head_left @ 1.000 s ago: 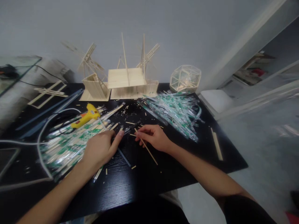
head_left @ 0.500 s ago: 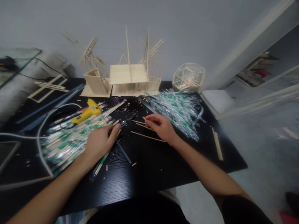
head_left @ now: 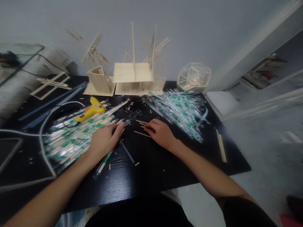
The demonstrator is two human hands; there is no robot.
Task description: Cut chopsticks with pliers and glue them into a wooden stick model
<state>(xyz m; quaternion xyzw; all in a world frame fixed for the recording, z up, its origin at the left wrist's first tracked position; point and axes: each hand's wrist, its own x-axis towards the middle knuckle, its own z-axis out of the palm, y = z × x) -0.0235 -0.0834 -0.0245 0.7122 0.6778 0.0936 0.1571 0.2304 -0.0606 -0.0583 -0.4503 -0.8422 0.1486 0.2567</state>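
Note:
My left hand is curled, thumb along the top, around a clear plastic packet of thin wooden sticks; its fingers are mostly hidden. A dark flat strip sticks out below that hand. To the right, my right hand is lowered to the black table with its fingertips pinched at several loose thin wooden sticks. The palm covers part of these sticks. More stick packets lie under and beside my left forearm, with a yellow glue gun resting on them.
Stick-built models stand along the wall, beside a faceted clear-sided frame. Crumpled plastic wrappers are heaped right of centre. A white cable loops at left. Loose sticks lie near the right table edge.
My right hand has come down slightly left, its fingertips now lower over the loose sticks. My left hand keeps its grip. The view has shifted a little.

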